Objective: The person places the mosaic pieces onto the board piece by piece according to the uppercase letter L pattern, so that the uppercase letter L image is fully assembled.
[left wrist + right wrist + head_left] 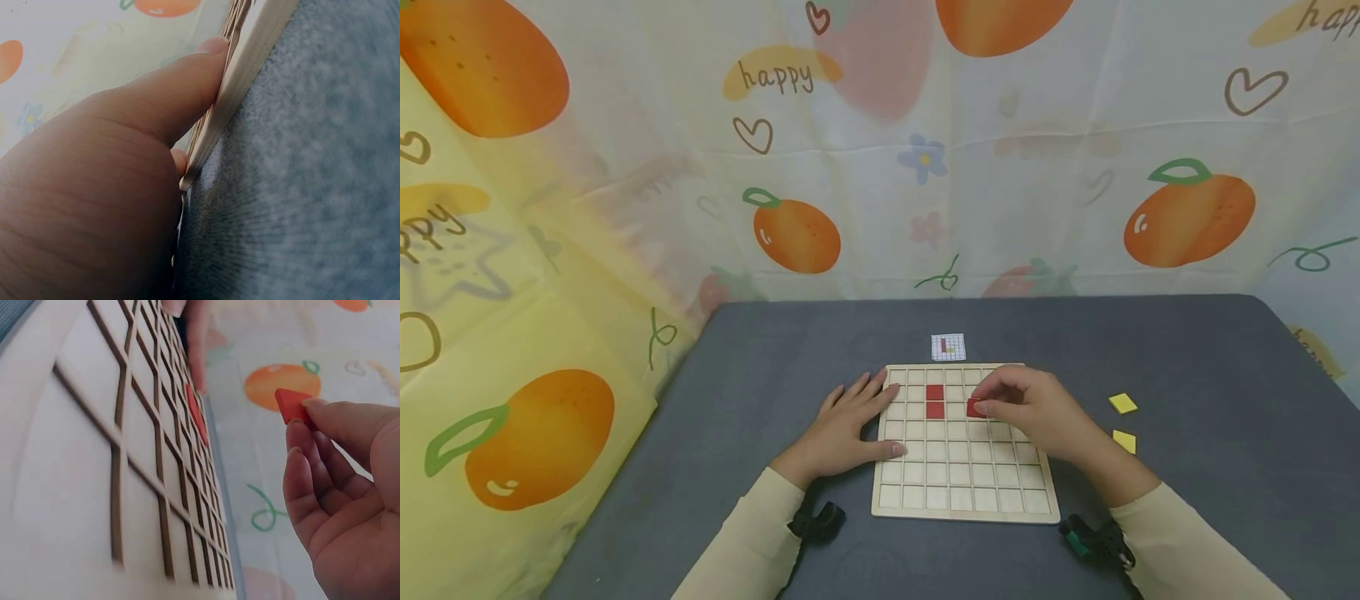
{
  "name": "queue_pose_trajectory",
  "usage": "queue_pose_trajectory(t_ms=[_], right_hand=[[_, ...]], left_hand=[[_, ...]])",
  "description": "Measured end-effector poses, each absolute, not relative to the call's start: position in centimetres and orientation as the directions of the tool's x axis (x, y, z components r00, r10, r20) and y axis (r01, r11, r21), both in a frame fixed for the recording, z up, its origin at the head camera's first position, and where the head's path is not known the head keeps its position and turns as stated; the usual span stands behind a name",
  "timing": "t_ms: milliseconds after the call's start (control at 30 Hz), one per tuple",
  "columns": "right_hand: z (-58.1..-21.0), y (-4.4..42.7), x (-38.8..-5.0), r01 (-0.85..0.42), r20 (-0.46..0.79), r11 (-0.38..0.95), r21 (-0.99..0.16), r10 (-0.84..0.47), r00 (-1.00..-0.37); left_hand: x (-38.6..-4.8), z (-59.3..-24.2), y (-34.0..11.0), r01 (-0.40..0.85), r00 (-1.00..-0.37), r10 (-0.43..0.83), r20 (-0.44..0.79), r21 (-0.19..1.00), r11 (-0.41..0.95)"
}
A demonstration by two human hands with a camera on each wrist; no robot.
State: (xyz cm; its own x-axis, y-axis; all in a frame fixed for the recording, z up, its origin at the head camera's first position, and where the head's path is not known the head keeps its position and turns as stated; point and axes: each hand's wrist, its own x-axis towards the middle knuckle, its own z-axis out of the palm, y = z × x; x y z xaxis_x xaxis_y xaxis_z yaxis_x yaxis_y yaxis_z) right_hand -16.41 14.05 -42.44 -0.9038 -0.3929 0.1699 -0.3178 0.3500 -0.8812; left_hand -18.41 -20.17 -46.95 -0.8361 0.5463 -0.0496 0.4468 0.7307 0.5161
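Note:
A pale wooden grid board (pixel 937 497) lies on the dark table, its square cells framed by thin ridges. Two red square tiles (pixel 935 401) sit one behind the other in its upper part. My right hand (pixel 1037 414) pinches another red tile (pixel 292 406) between thumb and fingers; the right wrist view shows it held off the board. Spread over the board's left edge is my left hand (pixel 844 431), fingers straight. In the left wrist view its thumb (pixel 187 81) rests on the board's rim.
A small printed grid card (pixel 948 347) lies behind the board. To the right are two yellow tiles, one farther back (pixel 1123 403) and one partly behind the right forearm (pixel 1125 441). A fruit-patterned cloth (pixel 865 183) hangs behind the grey table (pixel 760 375).

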Motion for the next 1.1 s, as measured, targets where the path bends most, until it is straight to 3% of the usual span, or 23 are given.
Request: queue_pose_trajectory(t_ms=[233, 500, 1100], right_hand=[[-43.3, 11.6, -16.9, -0.318, 0.159, 0.337, -0.886, -0.423, -0.892], [-44.6, 9.6, -17.2, -0.318, 0.112, 0.418, -0.851, -0.447, -0.888], [-45.4, 8.7, -17.2, -0.337, 0.098, 0.524, -0.782, -0.43, -0.897]], left_hand=[[-18.4, -46.8, -20.0, 0.437, -0.84, 0.54, -0.058, 0.517, 0.736], [-18.4, -46.7, -19.9, 0.438, -0.841, 0.537, -0.059, 0.509, 0.742], [-18.5, -46.9, -20.0, 0.442, -0.842, 0.536, -0.051, 0.503, 0.743]])
